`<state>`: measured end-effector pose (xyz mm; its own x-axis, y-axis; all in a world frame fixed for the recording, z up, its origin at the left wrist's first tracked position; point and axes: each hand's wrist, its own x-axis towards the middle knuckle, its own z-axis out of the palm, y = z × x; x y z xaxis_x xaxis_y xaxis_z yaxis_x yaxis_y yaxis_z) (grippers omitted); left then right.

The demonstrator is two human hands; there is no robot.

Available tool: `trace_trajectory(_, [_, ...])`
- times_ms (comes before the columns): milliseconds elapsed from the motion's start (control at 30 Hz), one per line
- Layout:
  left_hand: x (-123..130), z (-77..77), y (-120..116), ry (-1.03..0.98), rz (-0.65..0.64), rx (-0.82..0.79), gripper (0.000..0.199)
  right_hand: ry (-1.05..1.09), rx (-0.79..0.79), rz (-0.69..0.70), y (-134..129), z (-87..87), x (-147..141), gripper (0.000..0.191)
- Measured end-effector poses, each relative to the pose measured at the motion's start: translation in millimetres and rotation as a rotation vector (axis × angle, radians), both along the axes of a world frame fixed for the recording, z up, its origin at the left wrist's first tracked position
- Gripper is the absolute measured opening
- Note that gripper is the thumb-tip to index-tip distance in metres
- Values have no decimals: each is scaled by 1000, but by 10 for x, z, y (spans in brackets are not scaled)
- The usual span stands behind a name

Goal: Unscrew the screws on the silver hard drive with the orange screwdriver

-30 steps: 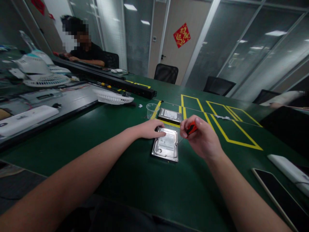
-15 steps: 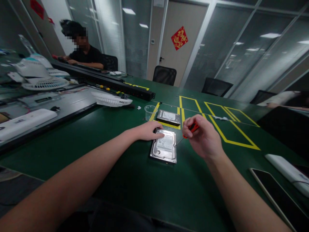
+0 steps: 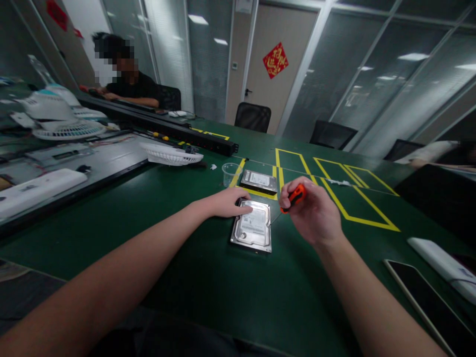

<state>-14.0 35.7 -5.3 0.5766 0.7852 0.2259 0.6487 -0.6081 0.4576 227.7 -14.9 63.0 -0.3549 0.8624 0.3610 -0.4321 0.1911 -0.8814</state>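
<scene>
A silver hard drive [image 3: 252, 230] lies label up on the green table in front of me. My left hand [image 3: 232, 202] grips its far left corner, with the thumb on the top face and the fingers over the far edge. In my right hand [image 3: 312, 210] is a screwdriver [image 3: 296, 196] with a red and black handle, held at a slant. Its thin shaft points down left, and the tip meets the right edge of the drive. Just beyond, a second hard drive [image 3: 259, 180] rests inside a yellow tape outline, beside a clear plastic cup [image 3: 229, 174].
Yellow tape rectangles [image 3: 372, 225] mark the table to the right. A phone [image 3: 420, 297] and a white bar-shaped device [image 3: 441, 263] lie near right. White fan parts [image 3: 171, 153], a long black bar [image 3: 208, 141] and a large panel [image 3: 111, 153] occupy the left. A person [image 3: 130, 87] sits across the table.
The screwdriver handle has turned a little in my right hand, and more of its red side shows. My left hand and the drive stay in place.
</scene>
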Motion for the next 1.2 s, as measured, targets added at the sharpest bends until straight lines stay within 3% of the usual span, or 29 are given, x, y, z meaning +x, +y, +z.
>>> trace_trajectory(1033, [-1, 10, -6, 14, 14, -11, 44, 31, 0, -20, 1, 0, 8, 13])
trace_trajectory(1200, [-3, 29, -14, 28, 10, -19, 44, 20, 10, -47, 9, 10, 1, 30])
